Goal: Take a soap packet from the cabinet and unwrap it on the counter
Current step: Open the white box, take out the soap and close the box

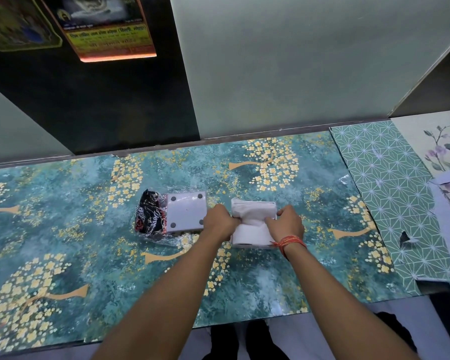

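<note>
A white soap packet [252, 229] lies on the teal floral counter [89, 229], its white wrapping crumpled and bunched at the middle. My left hand [218, 221] pinches the wrapping from the left side. My right hand [287, 224], with an orange thread band at the wrist, pinches it from the right. Both hands are closed on the white wrapping. What lies inside the wrapping is hidden.
To the left of the packet sits a white square tray-like piece [186, 211] with dark dots, on crinkled clear plastic with a black-and-red printed wrapper [148, 215]. Green patterned sheets [390, 190] cover the counter's right end. Pale cabinet doors [296, 61] rise behind.
</note>
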Demonstrator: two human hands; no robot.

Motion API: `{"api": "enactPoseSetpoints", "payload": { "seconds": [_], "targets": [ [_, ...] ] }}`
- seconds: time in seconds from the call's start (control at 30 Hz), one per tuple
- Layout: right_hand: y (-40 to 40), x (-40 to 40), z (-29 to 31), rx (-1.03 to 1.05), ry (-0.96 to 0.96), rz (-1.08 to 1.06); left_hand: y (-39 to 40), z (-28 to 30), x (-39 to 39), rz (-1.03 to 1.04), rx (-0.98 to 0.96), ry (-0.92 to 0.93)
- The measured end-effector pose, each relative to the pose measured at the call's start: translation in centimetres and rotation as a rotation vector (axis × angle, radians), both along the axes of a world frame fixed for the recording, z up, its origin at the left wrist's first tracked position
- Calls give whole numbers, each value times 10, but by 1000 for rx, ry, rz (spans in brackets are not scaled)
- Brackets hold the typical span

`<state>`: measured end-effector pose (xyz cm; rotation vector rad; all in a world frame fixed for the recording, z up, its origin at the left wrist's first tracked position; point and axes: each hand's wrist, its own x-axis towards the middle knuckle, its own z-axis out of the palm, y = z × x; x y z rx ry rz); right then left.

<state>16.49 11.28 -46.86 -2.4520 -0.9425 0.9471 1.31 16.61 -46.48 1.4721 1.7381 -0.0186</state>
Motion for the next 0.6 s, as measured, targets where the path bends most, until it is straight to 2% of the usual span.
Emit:
{"api": "enactPoseSetpoints", "payload": {
  "seconds": [0.1,0.2,0.23,0.3,0.37,0.47,0.6],
  "targets": [
    [-7,-2,5,125,-77,80,-8,-2,-3,-22,130,-39],
    [-19,-12,12,404,-274,299,-19,-3,-11,-103,431,-129],
    [-21,-17,15,438,-313,397,-20,-5,-13,-167,509,-135],
    [-17,-25,15,335,-337,598,-20,-5,-13,-327,519,-47],
    [-9,-30,13,137,-360,743,-19,-2,-11,-451,412,112],
    [1,-30,12,-44,-373,805,-16,-1,-7,-507,289,239],
    [8,-35,10,-157,-379,845,-14,-12,-6,-546,187,247]
  ]
}}
